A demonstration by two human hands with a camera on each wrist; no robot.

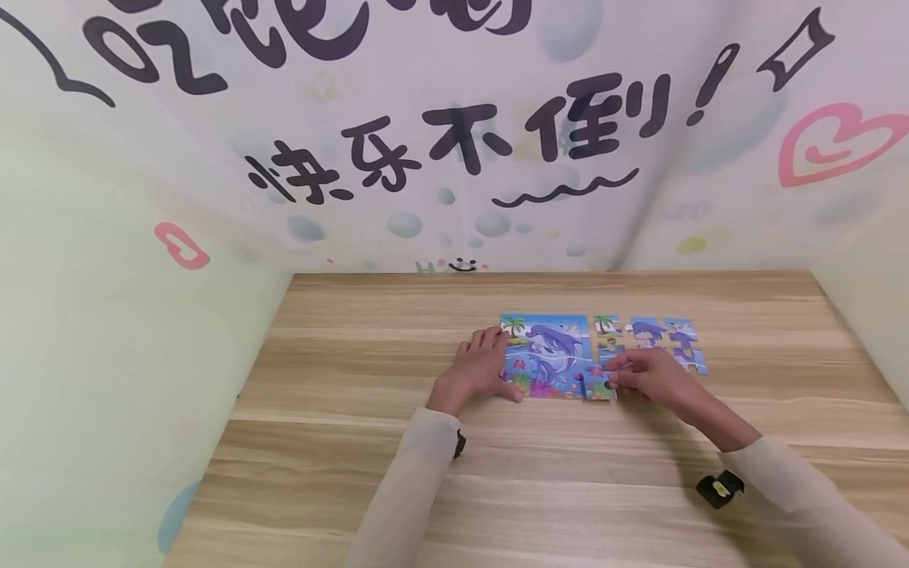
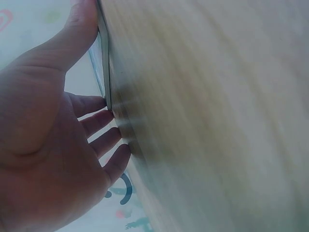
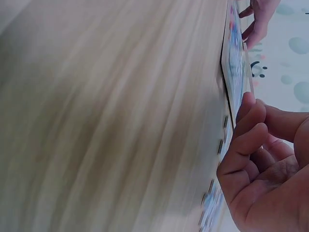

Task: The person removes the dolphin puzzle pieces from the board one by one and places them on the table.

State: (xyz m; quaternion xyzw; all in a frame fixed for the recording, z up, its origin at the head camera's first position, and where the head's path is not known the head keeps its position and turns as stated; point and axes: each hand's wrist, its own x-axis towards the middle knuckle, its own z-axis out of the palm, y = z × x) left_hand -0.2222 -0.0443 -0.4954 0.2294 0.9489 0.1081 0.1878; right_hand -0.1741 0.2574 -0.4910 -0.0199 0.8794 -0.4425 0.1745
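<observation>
A dolphin jigsaw board (image 1: 550,355) lies flat on the table, with a palm, sea and coral pictured on it. My left hand (image 1: 479,367) rests along its left side, fingers fairly straight. In the left wrist view the fingertips (image 2: 112,116) meet the board's edge and the thumb lies along it. At the board's lower right corner, my right hand (image 1: 649,377) pinches a puzzle piece (image 1: 597,385) between thumb and fingertips. That piece overlaps the board's right border in the head view. From the right wrist, the right hand's (image 3: 270,159) curled fingers hide the piece.
Several loose puzzle pieces (image 1: 646,330) lie right of the board, some partly covered by the right hand. The wooden table (image 1: 355,339) extends around them, reaching a printed fabric wall (image 1: 454,229) at the back. Each wrist wears a small dark device (image 1: 720,489).
</observation>
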